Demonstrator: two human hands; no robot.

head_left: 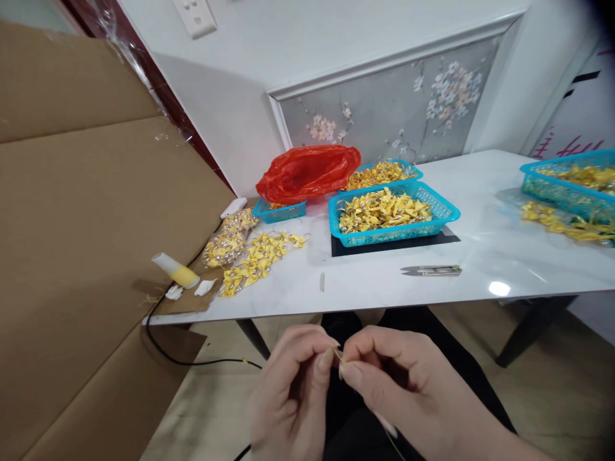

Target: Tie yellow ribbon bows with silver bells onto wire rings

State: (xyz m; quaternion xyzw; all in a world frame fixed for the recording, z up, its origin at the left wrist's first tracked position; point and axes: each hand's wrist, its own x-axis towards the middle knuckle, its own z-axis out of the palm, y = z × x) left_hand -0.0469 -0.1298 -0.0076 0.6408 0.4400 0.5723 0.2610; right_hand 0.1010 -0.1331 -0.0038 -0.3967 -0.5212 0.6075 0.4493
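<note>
While the bench is loaded with stuff, the actual action is down low at about 6 o'clock, below its front edge. The left hand and right hand are pinched together over the lap, fingers of both clamped on a tiny yellowish bit, maybe with a thin thread off it. It's so small and half covered by the fingertips that I honestly can't say what it is. Holding it close like that makes sense for fiddly work.

Up at 12 o'clock sits a blue basket full of yellow bows, on a dark mat, probably kept within easy reach. Another basket is just behind it, and a red plastic bag at 11 covers most of a third one. Loose bows are spread at 10 o'clock, next to a yellow tube. Snips lie at 1 o'clock, near the bench edge. A fourth basket at 2 o'clock is cut off by the frame. Big cardboard blocks the whole left side.
</note>
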